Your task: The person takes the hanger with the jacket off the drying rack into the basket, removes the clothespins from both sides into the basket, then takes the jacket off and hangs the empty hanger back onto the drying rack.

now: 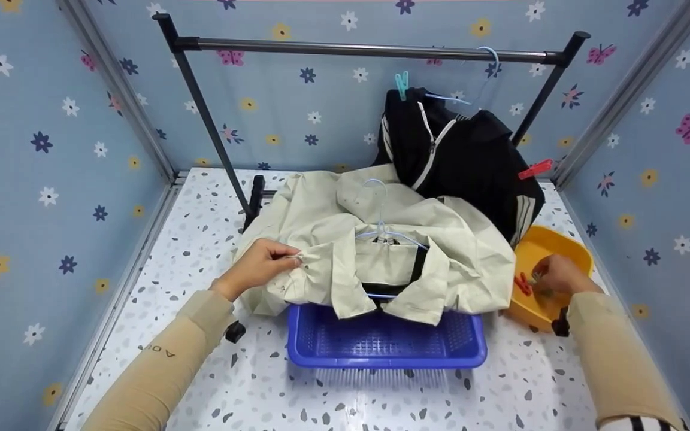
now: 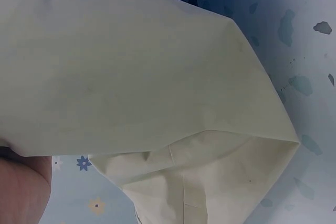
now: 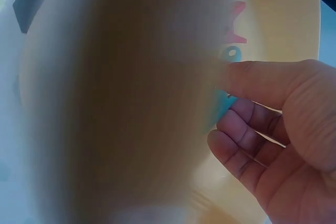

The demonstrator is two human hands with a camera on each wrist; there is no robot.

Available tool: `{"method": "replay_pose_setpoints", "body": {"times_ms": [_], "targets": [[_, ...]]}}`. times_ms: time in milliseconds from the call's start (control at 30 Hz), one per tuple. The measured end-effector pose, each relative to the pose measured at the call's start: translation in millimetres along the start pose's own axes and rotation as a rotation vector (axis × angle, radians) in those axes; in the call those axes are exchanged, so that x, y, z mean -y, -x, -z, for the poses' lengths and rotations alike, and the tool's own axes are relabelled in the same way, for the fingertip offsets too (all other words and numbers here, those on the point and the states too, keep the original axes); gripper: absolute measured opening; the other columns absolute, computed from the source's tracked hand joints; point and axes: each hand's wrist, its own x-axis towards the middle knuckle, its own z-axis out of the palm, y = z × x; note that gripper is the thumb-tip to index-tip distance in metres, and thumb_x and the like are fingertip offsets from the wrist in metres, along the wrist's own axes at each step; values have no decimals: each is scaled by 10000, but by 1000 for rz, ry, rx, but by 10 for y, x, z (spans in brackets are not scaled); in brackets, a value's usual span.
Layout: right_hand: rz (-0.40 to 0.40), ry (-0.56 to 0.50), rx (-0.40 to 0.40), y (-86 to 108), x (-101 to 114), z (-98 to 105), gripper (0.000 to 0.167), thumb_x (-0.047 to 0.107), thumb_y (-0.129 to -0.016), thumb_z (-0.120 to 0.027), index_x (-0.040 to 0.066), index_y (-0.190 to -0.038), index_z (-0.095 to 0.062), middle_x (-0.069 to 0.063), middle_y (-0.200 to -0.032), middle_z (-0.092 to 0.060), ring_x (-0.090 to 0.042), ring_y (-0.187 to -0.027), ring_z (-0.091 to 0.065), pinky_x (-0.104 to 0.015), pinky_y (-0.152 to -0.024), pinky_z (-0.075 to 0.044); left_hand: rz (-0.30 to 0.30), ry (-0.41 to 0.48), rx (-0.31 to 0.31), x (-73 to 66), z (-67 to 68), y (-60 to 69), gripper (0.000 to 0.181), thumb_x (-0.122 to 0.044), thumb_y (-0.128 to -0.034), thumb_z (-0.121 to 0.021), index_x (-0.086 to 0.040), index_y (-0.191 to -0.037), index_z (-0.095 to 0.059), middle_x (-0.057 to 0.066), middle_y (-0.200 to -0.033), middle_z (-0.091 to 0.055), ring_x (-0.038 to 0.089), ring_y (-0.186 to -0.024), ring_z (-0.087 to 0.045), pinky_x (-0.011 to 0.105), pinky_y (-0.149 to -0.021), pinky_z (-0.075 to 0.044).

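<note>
A pale beige collared garment (image 1: pixel 303 206) lies spread over a blue basket (image 1: pixel 387 362), with a light blue hanger (image 1: pixel 382 227) at its neck opening. On its left side, my left hand (image 1: pixel 261 263) pinches the fabric between thumb and fingers. In the left wrist view the cloth (image 2: pixel 142 72) fills most of the picture. My right hand (image 1: pixel 554 274) is down inside a yellow basin (image 1: pixel 554 238). Its thumb and fingers pinch a teal clothespin (image 3: pixel 221 106), partly hidden by the blurred sleeve. A red clothespin (image 1: pixel 522 284) lies beside that hand in the basin.
A black jacket (image 1: pixel 471 158) hangs by a blue hanger at the right of a dark clothes rail (image 1: pixel 345 49). A teal clothespin (image 1: pixel 402 85) and a red clothespin (image 1: pixel 535 169) are clipped on it. Flowered walls (image 1: pixel 27 179) enclose the speckled floor (image 1: pixel 249 383).
</note>
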Motion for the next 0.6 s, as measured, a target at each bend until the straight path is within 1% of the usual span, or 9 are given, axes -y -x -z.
{"method": "replay_pose_setpoints", "body": {"times_ms": [167,267,367,467,533,600], "targets": [[-7,-15,5,25,-4,-20,474,147,-938,-825,-96,-1317,-673,-283,-1228,-700,-371,-1050,-630,-557,-1010,-582,-7,0,-2,-12,-5,-1,223,-81,-966,-785,6,-1169,-821,189,-1045,-819,13,-804,-628,170,-738,-506],[-14,-27,8,44,-11,-29,490,144,-945,-821,-94,-1341,-661,-304,-1277,-681,-401,-1095,-620,-603,-1046,-563,-4,6,0,-21,-6,0,228,-81,-965,-786,10,-1172,-818,193,-1041,-818,18,-797,-627,171,-732,-505],[-18,-38,0,65,-6,-21,515,147,-950,-822,-102,-1364,-642,-320,-1308,-662,-416,-1119,-611,-620,-1073,-546,-2,1,-2,-23,-7,2,232,-84,-964,-788,12,-1174,-817,190,-1044,-818,17,-801,-627,172,-737,-507],[13,-17,-37,93,1,20,528,145,-951,-821,-127,-1363,-634,-343,-1300,-655,-436,-1114,-602,-632,-1083,-531,-6,-6,-5,-18,-7,3,234,-84,-963,-789,15,-1173,-816,181,-1039,-819,16,-799,-623,174,-735,-507],[29,-13,-69,125,16,63,526,148,-956,-819,-134,-1358,-632,-341,-1267,-652,-433,-1092,-587,-609,-1065,-533,-8,-5,-4,-13,-6,3,229,-78,-962,-788,13,-1170,-817,178,-1033,-819,18,-792,-623,175,-731,-508],[44,-23,-102,162,31,109,521,155,-963,-816,-139,-1351,-631,-334,-1230,-646,-423,-1067,-577,-560,-1017,-542,-12,-3,-4,-10,-5,4,219,-72,-961,-787,9,-1162,-823,170,-1023,-820,15,-788,-621,173,-728,-505]]}}
